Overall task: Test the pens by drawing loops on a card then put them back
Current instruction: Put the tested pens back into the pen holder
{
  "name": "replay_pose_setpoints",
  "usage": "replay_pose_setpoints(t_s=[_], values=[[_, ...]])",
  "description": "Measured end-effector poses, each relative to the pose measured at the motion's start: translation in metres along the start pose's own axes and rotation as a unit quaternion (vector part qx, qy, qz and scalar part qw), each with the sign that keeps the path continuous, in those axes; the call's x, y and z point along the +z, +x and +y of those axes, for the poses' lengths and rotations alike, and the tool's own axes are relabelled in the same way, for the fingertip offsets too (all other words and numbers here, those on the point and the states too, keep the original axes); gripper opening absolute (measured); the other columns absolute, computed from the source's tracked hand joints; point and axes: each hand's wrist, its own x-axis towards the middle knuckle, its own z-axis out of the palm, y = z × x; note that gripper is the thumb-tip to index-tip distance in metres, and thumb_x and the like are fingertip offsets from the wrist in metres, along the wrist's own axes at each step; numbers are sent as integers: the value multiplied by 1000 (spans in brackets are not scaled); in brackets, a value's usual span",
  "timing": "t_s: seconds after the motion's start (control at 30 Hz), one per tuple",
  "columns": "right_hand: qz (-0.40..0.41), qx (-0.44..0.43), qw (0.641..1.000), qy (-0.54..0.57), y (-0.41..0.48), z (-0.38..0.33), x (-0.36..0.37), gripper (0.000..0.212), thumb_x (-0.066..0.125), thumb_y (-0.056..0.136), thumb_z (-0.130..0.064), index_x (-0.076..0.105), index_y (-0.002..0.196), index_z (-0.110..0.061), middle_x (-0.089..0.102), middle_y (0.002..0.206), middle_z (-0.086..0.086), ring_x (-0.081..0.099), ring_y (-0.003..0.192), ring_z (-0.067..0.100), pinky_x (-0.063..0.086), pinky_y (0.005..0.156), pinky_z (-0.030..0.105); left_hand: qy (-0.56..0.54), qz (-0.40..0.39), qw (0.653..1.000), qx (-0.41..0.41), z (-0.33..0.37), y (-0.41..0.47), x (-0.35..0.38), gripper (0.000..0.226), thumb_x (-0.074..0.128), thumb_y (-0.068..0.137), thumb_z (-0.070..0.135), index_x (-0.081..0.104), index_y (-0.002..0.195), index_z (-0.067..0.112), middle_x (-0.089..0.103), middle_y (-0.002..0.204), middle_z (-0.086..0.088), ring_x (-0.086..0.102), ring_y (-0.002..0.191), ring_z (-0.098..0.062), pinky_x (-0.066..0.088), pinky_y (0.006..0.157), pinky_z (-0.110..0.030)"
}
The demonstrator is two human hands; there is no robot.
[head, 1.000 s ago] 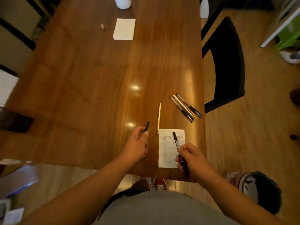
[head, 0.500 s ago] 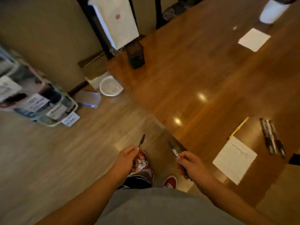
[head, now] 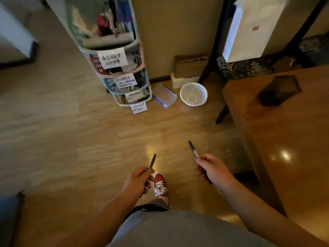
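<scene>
Floor (head: 71, 139): pale wood planks, blurred toward the left edge.
Table (head: 293, 139): one glossy brown top, cut off by the right edge.
Basket rack (head: 110, 84): four stacked plastic baskets against the wall. The top one is crammed with red, blue and pale items that are too blurred to name. The lower three are mostly hidden behind their labels.
Paper bag (head: 252, 29): one, white with a small red mark. Its top is out of frame.
Cardboard box (head: 190, 65): one, at the wall, contents not visible.
Dark holder (head: 279, 90): one, on the table's far corner, with its inside in shadow.
Mesh basket (head: 203, 97): one, white and round, on the floor with its woven bottom showing.
Clear box (head: 164, 95): one, lidded with blue trim, between the rack and the mesh basket.
Right hand (head: 211, 168): fingers curled round the pen (head: 194, 152). The pen is held over the floor, left of the table, with its lower end hidden by the hand.
Left hand (head: 137, 182): thumb and fingers pinch a slim dark piece (head: 152, 161). I cannot tell whether it is a cap or a pen.
Shoe (head: 160, 186): one, red with white laces.
Labels (head: 112, 58): four handwritten paper slips, unreadable.
</scene>
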Motion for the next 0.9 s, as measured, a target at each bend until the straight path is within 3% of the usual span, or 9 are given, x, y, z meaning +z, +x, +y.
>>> replay_pose_setpoints(t_s=[0.3,0.63,0.9], values=[[35,43,998,-21,57,-76,30,14,53,99,-16,64,90,-12,63,73,6,55,59,13,40,49,23,4,-31,999,19,81,88,-57,17,51,99,18,68,97,16,69,81,-2,59,62,-12,45,55,-28],[91,104,990,35,116,-92,-27,14,56,98,-20,66,94,-11,65,76,8,56,62,16,43,52,23,56,-112,990,60,214,167,9,18,48,100,12,66,101,12,67,84,-4,58,64,-12,45,58,-28],[81,89,991,62,199,-149,-81,15,56,97,-19,66,89,-12,65,75,7,56,63,14,43,55,25,113,-94,988,57,316,232,50,18,47,100,10,65,104,9,66,88,-8,57,67,-15,44,59,-28]])
